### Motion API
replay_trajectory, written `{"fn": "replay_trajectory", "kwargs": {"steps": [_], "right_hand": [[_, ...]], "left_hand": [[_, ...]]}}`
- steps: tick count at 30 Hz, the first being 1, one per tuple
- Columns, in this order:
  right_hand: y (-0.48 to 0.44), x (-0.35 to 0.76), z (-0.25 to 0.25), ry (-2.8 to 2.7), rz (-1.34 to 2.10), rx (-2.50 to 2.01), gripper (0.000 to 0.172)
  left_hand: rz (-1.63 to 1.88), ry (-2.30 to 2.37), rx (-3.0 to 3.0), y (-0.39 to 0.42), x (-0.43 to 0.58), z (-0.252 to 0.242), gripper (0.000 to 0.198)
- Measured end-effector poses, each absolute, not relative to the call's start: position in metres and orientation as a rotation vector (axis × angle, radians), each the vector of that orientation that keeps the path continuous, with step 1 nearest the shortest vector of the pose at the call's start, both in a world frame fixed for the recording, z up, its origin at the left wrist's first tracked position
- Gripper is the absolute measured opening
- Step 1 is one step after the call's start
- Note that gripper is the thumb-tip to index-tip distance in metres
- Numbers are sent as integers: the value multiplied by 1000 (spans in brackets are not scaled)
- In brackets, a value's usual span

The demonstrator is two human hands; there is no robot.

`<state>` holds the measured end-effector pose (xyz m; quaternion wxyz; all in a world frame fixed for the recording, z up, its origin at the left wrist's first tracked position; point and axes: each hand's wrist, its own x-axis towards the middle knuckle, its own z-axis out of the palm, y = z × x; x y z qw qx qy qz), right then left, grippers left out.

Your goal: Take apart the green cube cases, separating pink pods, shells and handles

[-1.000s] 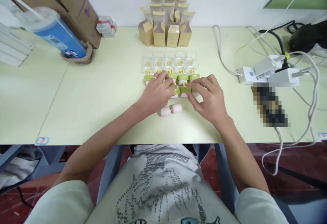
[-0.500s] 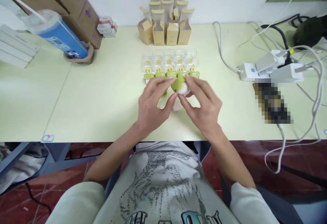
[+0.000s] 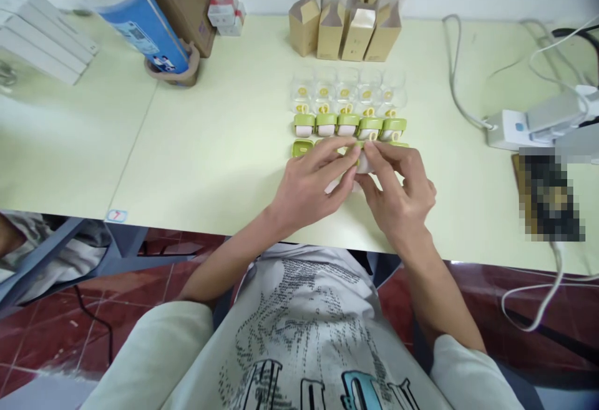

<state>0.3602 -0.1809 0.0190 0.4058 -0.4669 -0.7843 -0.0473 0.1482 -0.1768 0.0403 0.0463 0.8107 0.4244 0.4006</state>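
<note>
My left hand (image 3: 314,186) and my right hand (image 3: 397,190) meet above the table, both closed in a fingertip pinch on one small green-and-white piece (image 3: 365,163). Fingers cover much of it. Just beyond them runs a row of green holders with pale rollers, one being the left-end holder (image 3: 304,125). An open green part (image 3: 302,148) lies beside my left fingers, and other green parts are partly hidden by the hands. Behind the row stand several clear plastic covers (image 3: 345,92) with yellow marks. Pale pieces show in part under my fingers.
Open cardboard boxes (image 3: 330,34) stand at the back wall. A blue cup (image 3: 145,32) in a brown holder and small red-and-white boxes (image 3: 226,14) are at left. On the right are a power strip (image 3: 509,130), cables and a pixelated item (image 3: 552,195).
The view has turned, shifting the table's things rightward and up. My hands stay together on the green-and-white piece, which now shows less green and is more covered by my fingers.
</note>
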Motion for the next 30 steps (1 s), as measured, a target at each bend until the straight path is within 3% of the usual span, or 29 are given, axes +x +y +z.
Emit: {"fn": "replay_trajectory", "kwargs": {"steps": [5, 13, 16, 21, 27, 30], "right_hand": [[-184, 355, 17, -1980, -216, -1210, 32], [-190, 345, 24, -1890, -79, -1007, 34], [-193, 340, 31, -1784, 93, -1054, 30], [-193, 335, 35, -1601, 506, -1076, 40], [-191, 379, 66, -1902, 262, -1245, 30], [-185, 402, 73, -2212, 316, -1452, 26]], "left_hand": [[1260, 1324, 2544, -176, 149, 34, 30], [1597, 1324, 2582, -183, 151, 42, 26], [1406, 1280, 2478, -185, 140, 61, 24], [1010, 1041, 2518, -172, 118, 71, 44], [1106, 1216, 2516, -154, 98, 59, 50], [1083, 1277, 2481, -149, 91, 54, 54]]}}
